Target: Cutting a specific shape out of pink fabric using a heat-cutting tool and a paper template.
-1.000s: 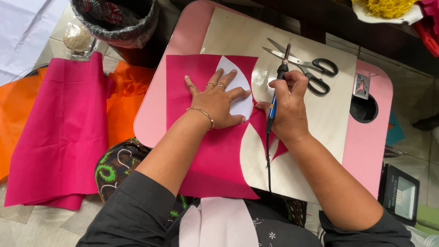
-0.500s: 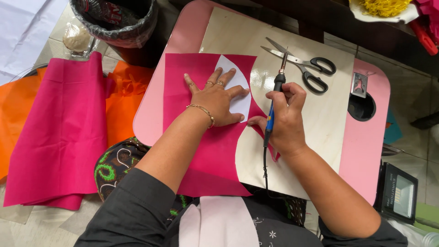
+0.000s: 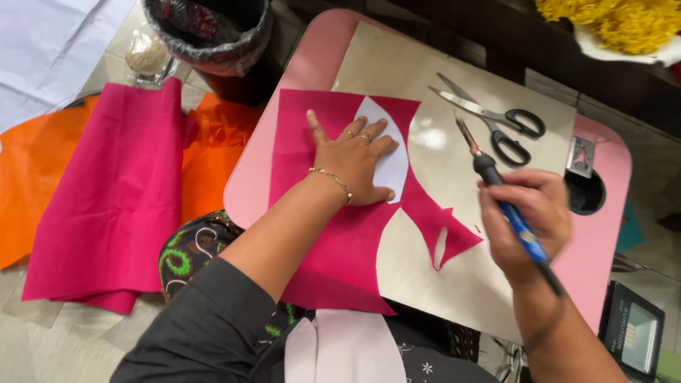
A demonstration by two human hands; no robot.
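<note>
A: Pink fabric [image 3: 333, 248] lay flat on the shiny board [image 3: 454, 284] of the pink lap table [image 3: 603, 234], yes? Where was your left hand [image 3: 355, 163]?

B: You pressed it open, fingers spread, on the white paper template [image 3: 390, 167], which sat on top of the fabric. It gripped nothing; it only held the template down.

A: And your right hand [image 3: 528, 220]?

B: You had it closed around the blue handle of the hot cutting pen [image 3: 507, 209]. The metal tip pointed up toward the scissors [image 3: 496, 120] and was off the cloth, to the right of the template.

A: How could you do the cut well at that point?

B: I think you needed the palm firm, so the template could not slide, and the fingers well back from the curved edge where the tip would pass. A small notched piece [image 3: 447, 237] was already cut, so the fabric there was loose.

A: Other things around?

B: More pink cloth [image 3: 106, 206] and orange cloth [image 3: 42, 191] lay at your left, well apart.
</note>
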